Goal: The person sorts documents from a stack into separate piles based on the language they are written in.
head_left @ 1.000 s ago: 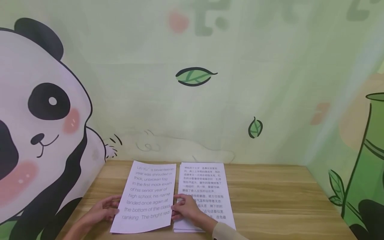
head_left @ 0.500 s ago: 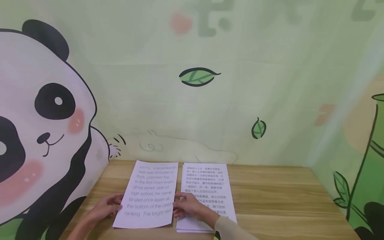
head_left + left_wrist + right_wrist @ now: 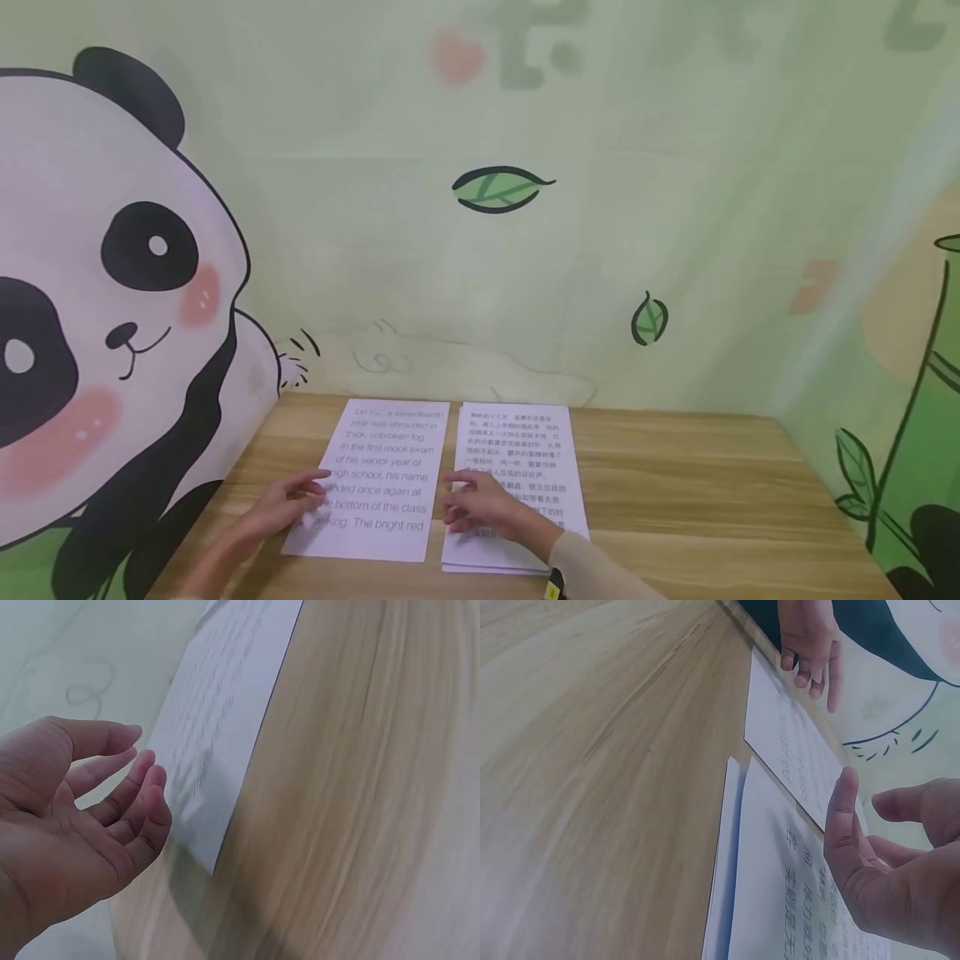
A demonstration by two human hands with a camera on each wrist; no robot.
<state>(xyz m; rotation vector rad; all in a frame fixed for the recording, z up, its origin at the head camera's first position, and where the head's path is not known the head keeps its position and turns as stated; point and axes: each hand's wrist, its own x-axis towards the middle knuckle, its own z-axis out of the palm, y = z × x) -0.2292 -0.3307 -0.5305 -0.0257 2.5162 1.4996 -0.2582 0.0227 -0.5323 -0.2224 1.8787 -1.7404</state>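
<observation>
A sheet of paper with large English print (image 3: pixel 378 467) lies flat on the wooden table. Just right of it, across a narrow gap, lies a small stack of sheets with Chinese print (image 3: pixel 517 442); a lower sheet's edge peeks out at the near side. My left hand (image 3: pixel 288 504) hovers over the left edge of the English sheet, fingers loosely bent and holding nothing. Over the left part of the Chinese stack is my right hand (image 3: pixel 480 504), likewise relaxed, its fingertips toward the gap. In the right wrist view, air shows between the right hand (image 3: pixel 900 855) and the paper.
The wooden table (image 3: pixel 690 500) extends to the right of the papers. Behind it hangs a green backdrop (image 3: pixel 375 250) printed with a panda (image 3: pixel 135 292), leaves and a bamboo stalk.
The English sheet, earlier held at both side edges with its near end raised, now lies flat beside the stack. Both hands have let go of it and lifted away.
</observation>
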